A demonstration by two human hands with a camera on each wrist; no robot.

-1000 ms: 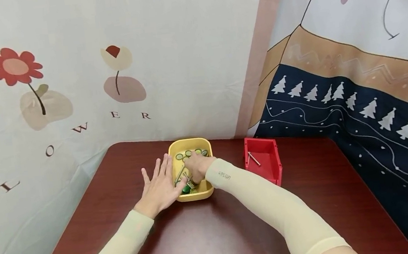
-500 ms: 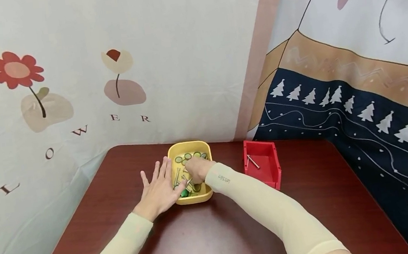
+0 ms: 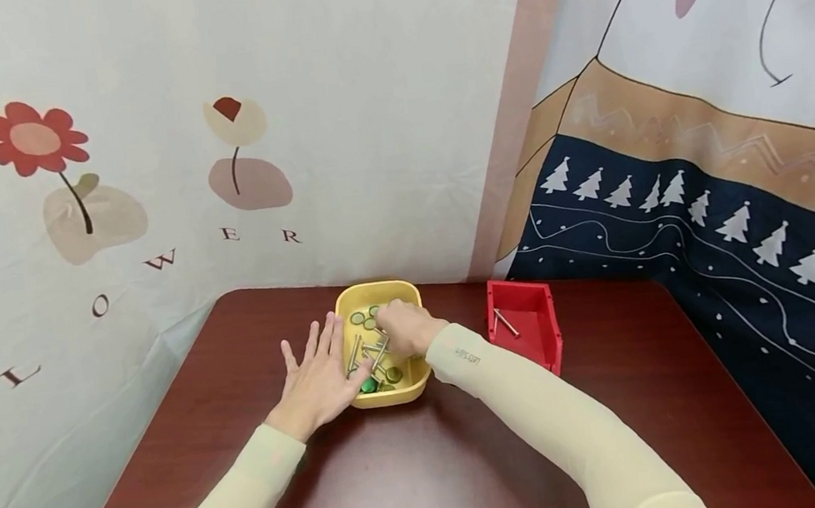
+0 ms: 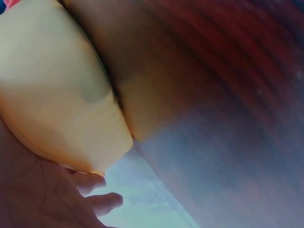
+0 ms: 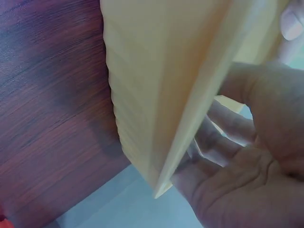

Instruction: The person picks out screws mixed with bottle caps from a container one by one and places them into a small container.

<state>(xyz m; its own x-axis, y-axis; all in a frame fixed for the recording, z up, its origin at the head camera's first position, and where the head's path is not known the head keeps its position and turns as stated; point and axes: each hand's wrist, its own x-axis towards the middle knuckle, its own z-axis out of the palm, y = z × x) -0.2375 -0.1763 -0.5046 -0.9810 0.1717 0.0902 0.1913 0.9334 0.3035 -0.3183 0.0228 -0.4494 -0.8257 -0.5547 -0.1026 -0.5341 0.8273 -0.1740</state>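
Note:
The yellow tub (image 3: pixel 389 398) holds several metal bolts (image 3: pixel 355 352), round discs (image 3: pixel 394 374) and a green piece (image 3: pixel 369 385). My left hand (image 3: pixel 316 382) lies with fingers spread along the tub's left side, thumb over the rim. In the left wrist view that hand (image 4: pixel 42 194) is beside the tub wall (image 4: pixel 61 95). My right hand (image 3: pixel 404 327) reaches in over the right rim, fingers pointing down close to a bolt. Its fingers (image 5: pixel 228 118) bend behind the rim in the right wrist view; the fingertips are hidden, so I cannot tell whether they pinch a bolt.
A red box (image 3: pixel 538 340) stands right of the tub, with a bolt (image 3: pixel 507 323) inside leaning on its left wall. Both containers are near the back edge of the dark red table (image 3: pixel 433 477). A printed cloth (image 3: pixel 377 123) hangs behind.
My right hand has shifted back and to the right inside the tub, uncovering more bolts and discs at the front. The left hand holds its place; the head view has tilted slightly.

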